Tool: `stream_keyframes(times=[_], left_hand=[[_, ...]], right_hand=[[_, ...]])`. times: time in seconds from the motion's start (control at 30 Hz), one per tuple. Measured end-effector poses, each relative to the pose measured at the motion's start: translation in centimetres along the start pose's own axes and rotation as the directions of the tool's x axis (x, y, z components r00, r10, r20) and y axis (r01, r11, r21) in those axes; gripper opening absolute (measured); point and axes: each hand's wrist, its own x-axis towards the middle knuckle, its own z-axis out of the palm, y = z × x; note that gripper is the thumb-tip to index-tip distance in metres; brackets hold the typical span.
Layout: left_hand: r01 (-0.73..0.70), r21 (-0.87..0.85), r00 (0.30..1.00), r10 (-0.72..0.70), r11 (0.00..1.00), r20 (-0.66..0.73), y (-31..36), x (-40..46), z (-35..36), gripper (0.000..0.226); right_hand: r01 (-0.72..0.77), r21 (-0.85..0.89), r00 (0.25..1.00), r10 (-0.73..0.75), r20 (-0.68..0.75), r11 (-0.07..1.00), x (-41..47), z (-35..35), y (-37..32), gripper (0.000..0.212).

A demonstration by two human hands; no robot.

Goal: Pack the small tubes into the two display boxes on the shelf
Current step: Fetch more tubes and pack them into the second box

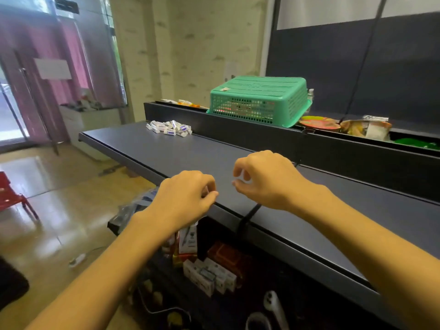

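Note:
A heap of small white tubes (170, 128) with blue labels lies at the far left end of the dark shelf top (190, 153). My right hand (264, 179) hovers over the shelf's front part, with a small white thing, seemingly a tube (246, 176), pinched between thumb and forefinger. My left hand (185, 195) is just left of it at the shelf's front edge, fingers curled with thumb against forefinger; what it holds, if anything, is hidden. An open white carton (189, 236) shows under the left hand, below the shelf. No display box is plainly seen on the shelf top.
An upturned green basket (259, 100) sits on the raised back ledge, with snack packets (366, 128) to its right. A black cable (250, 214) crosses the shelf edge. Small white boxes (209, 277) stand on the lower shelf. A red chair (12, 198) is on the floor at left.

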Motion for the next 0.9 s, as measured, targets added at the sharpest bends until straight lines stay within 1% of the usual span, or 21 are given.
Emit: stream_keyframes(times=[0.2,0.4,0.6,0.77,0.9], left_hand=[[0.044,0.013,0.999,-0.045,0.999,0.028,-11.2,5.5,2.2,0.018],[0.051,0.033,0.993,-0.055,0.998,0.104,-22.4,12.2,2.8,0.018],[0.034,0.029,0.991,-0.037,0.999,0.127,-33.7,17.3,3.3,0.021],[-0.038,0.005,0.985,0.037,0.999,0.168,-43.3,22.4,5.5,0.022],[-0.114,-0.044,0.974,0.120,0.993,0.193,-50.9,26.9,6.9,0.020]], right_hand=[[0.033,0.033,0.999,-0.033,-0.010,0.999,11.5,6.5,-2.1,0.027],[-0.021,0.092,1.000,0.019,0.022,0.996,24.2,11.9,-3.6,0.027],[-0.068,0.096,0.996,0.062,0.056,0.993,35.4,16.0,-6.1,0.026],[-0.165,0.036,0.985,0.163,0.065,0.986,43.3,20.9,-8.1,0.027],[-0.330,-0.025,0.941,0.330,0.072,0.944,48.5,23.8,-8.0,0.027]])
